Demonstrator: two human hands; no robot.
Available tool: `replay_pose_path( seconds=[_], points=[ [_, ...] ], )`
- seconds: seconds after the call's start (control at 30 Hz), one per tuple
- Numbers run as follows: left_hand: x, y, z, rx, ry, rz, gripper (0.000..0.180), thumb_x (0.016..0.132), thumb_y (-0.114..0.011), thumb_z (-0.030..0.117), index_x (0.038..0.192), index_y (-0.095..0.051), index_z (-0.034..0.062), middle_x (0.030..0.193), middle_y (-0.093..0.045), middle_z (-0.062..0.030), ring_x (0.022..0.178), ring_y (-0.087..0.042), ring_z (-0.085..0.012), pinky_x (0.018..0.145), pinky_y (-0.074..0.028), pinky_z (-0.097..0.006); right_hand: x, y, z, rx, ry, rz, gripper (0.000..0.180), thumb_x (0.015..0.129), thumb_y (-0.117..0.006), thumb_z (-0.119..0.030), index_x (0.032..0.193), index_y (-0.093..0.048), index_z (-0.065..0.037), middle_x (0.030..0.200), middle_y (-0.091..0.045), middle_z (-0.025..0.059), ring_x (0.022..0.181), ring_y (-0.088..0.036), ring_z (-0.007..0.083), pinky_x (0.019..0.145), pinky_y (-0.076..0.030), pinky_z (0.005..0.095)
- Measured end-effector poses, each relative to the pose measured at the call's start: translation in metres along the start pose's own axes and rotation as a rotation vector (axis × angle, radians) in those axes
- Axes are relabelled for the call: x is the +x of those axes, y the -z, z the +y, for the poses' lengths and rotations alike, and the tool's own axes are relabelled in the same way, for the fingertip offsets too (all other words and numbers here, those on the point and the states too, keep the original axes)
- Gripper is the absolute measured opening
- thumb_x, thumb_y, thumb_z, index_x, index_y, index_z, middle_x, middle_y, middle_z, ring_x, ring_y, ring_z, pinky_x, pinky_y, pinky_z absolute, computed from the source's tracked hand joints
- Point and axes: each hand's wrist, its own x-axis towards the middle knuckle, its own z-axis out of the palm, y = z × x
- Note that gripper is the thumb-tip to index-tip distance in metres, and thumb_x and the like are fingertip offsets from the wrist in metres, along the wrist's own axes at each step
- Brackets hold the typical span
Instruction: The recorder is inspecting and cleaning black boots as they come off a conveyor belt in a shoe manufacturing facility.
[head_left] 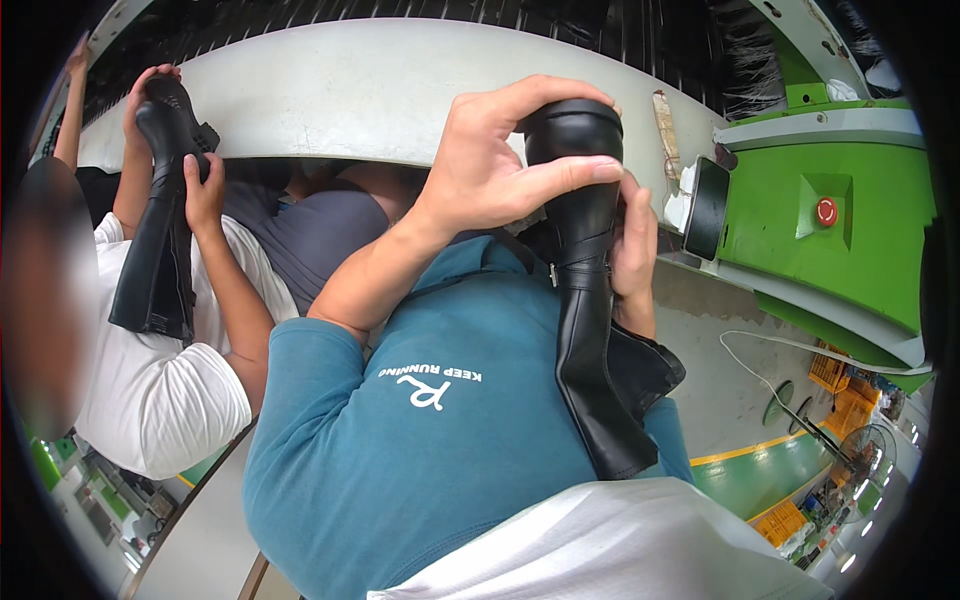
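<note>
A tall black boot (588, 345) is before my chest, its rounded toe up and its shaft hanging toward the lower right. Around its ankle run straps with a small metal buckle. My left hand (505, 155) grips the toe, the fingers curled over the tip and the thumb across the upper. On the boot's right side, my right hand (633, 245) holds it near the ankle; part of that hand is hidden behind the boot. The shaft's opened flap (645, 370) spreads to the right.
At my left a co-worker in a white shirt (180, 400) holds another black boot (165, 220) in both hands. A white conveyor edge (330, 90) runs across the far side. A green machine (770, 210) with a red button stands at right; a fan (868, 455) stands behind it.
</note>
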Motion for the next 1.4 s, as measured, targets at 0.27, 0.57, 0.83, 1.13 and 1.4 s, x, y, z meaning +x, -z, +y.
replay_pose_path(
  seconds=[0.27,0.57,0.83,1.13,1.4],
  points=[
    [-0.013,-0.004,-0.006,-0.291,-0.038,0.228,0.048,0.083,-0.089,0.003,0.125,-0.066,-0.0018,0.118,-0.077,-0.0183,0.105,-0.076,-0.0235,0.095,-0.061,-0.036,-0.023,0.004,0.061,-0.371,0.495,0.358,0.053,0.096,-0.075,-0.010,0.144,-0.054,-0.002,0.139,-0.055,0.0170,0.123,-0.062,0.0281,0.108,-0.049,0.0394],
    [-0.024,0.018,-0.003,-0.502,0.157,0.004,0.059,0.086,-0.085,0.002,0.137,-0.056,-0.0018,0.136,-0.068,-0.0273,0.126,-0.068,-0.0299,0.110,-0.054,-0.041,-0.002,0.063,-0.008,-0.637,0.692,0.270,0.042,0.093,-0.073,0.008,0.134,-0.070,0.001,0.135,-0.061,0.0253,0.120,-0.065,0.0344,0.108,-0.052,0.0423],
    [-0.030,0.020,-0.005,-0.219,0.065,-0.084,0.072,0.075,-0.093,0.008,0.139,-0.065,-0.0051,0.138,-0.069,-0.0220,0.126,-0.069,-0.0281,0.109,-0.055,-0.039,0.017,0.052,-0.061,-1.012,1.081,0.098,0.044,0.079,-0.082,0.000,0.123,-0.078,-0.007,0.136,-0.062,0.0186,0.117,-0.067,0.0343,0.102,-0.057,0.0418],
    [-0.040,0.033,-0.018,-0.098,0.088,-0.067,0.067,0.078,-0.090,0.011,0.138,-0.065,-0.0074,0.128,-0.073,-0.0235,0.117,-0.073,-0.0289,0.106,-0.055,-0.039,0.044,0.033,-0.081,-1.026,0.959,-0.095,0.045,0.077,-0.073,-0.008,0.121,-0.079,-0.004,0.130,-0.072,0.0111,0.117,-0.067,0.0285,0.103,-0.055,0.0375],
    [-0.045,0.036,-0.032,-0.232,0.430,-0.018,0.074,0.090,-0.084,0.018,0.155,-0.052,0.0017,0.135,-0.066,-0.0106,0.121,-0.062,-0.0145,0.108,-0.048,-0.031,0.068,0.038,-0.080,-0.927,0.691,-0.240,0.045,0.082,-0.069,-0.004,0.126,-0.076,-0.002,0.134,-0.070,0.0134,0.122,-0.066,0.0285,0.108,-0.050,0.0372]
  ],
)
